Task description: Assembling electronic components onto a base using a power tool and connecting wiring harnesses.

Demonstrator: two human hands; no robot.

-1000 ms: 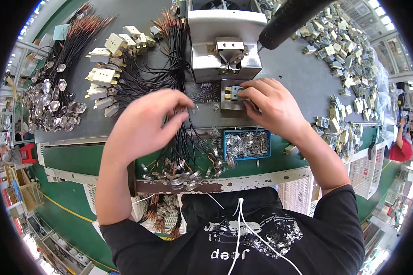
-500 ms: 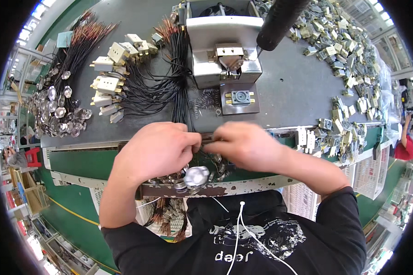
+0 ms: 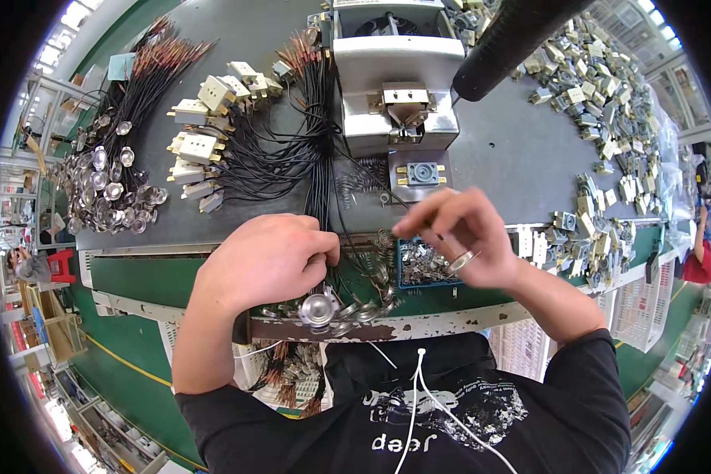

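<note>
My left hand (image 3: 265,261) is closed at the front edge of the bench, its fingertips hidden under the fist. Just below hangs a round metal cap (image 3: 318,310); whether the fingers hold its wire is hidden. My right hand (image 3: 474,237) is raised to the right, thumb and forefinger brought together at a thin black wire (image 3: 389,192) that slants down from the wire bundle. A pale metal ring (image 3: 464,261) shows at its curled fingers. Beyond it, a grey-and-white block (image 3: 423,173) with brass terminals sits on the plate before the metal press fixture (image 3: 399,59).
Black wires (image 3: 317,178) with attached white blocks (image 3: 197,148) lie left of the fixture. Farther left are metal caps (image 3: 112,192) on wires. A blue tray (image 3: 400,276) of small metal parts stands under my right hand. Many loose blocks (image 3: 584,95) cover the right side; a black tube (image 3: 513,47) overhangs.
My right hand has moved right and slightly up, away from the left, uncovering the blue tray. My left hand stays almost in place. The metal cap below it has shifted slightly left and is sharper.
</note>
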